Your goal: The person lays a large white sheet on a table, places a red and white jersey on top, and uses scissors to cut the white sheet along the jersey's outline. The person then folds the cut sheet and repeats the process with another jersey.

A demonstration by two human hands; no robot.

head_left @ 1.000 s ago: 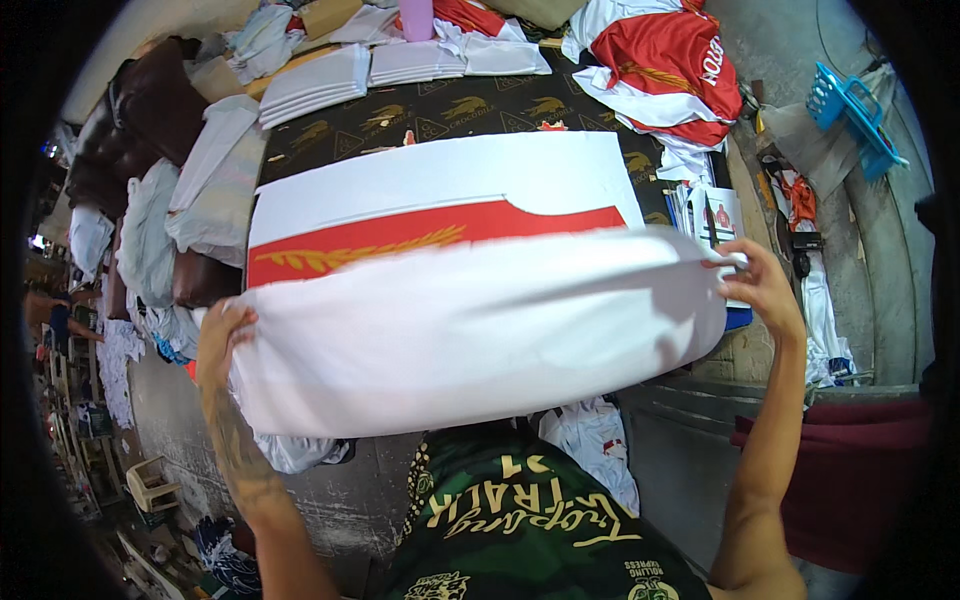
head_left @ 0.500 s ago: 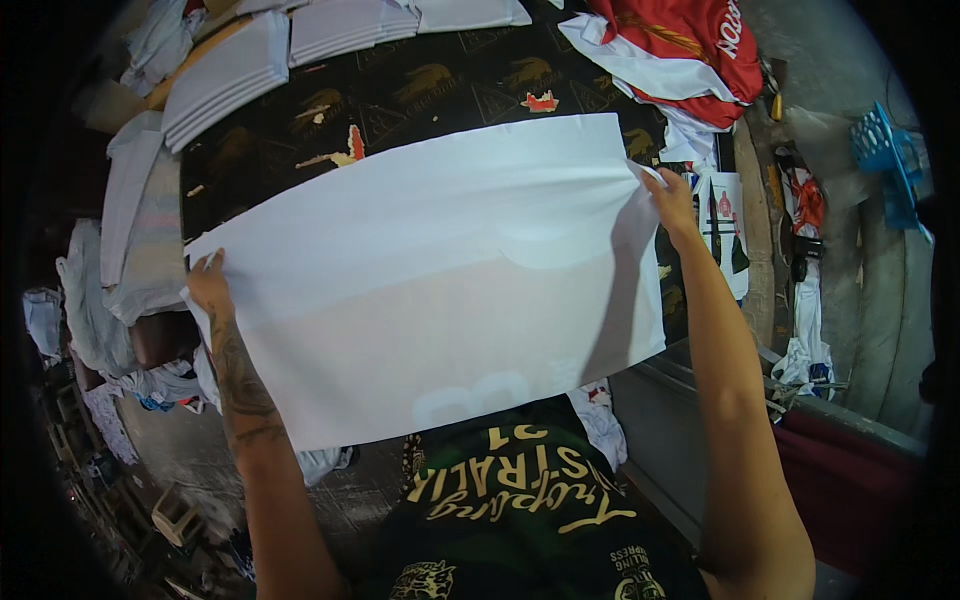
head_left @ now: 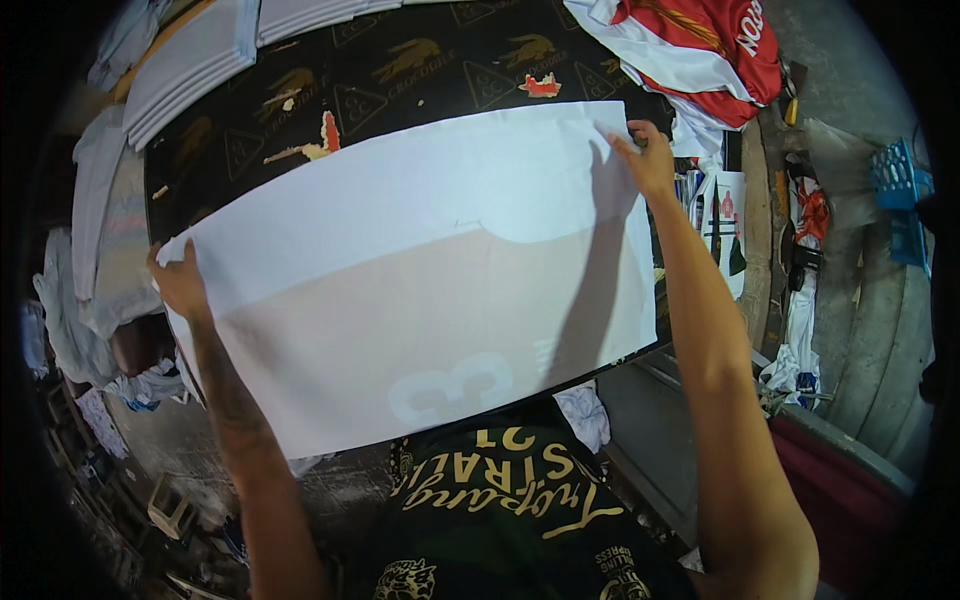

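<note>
A broad white cloth panel [head_left: 400, 240] lies spread over the dark table in front of me, its near part slightly greyer, with a faint pale figure showing through near the front edge. My left hand [head_left: 182, 285] grips the panel's left edge near its far corner, thumb on top. At the right edge, just below the far right corner, my right hand [head_left: 648, 160] has its thumb on the cloth and its fingers curled at the border. The fabric between both hands is nearly flat, and the right arm throws a shadow across it.
The dark printed tabletop [head_left: 420, 100] has torn patches [head_left: 540, 86]. Stacked folded white cloths [head_left: 195, 70] stand far left. A red and white garment [head_left: 710, 60] lies far right, near papers [head_left: 725, 215]. A blue plastic basket [head_left: 900, 200] is at the right.
The panel has come down flatter, and its raised, creased right corner is smoothed out. Both hands have shifted slightly left and the right hand a little farther away.
</note>
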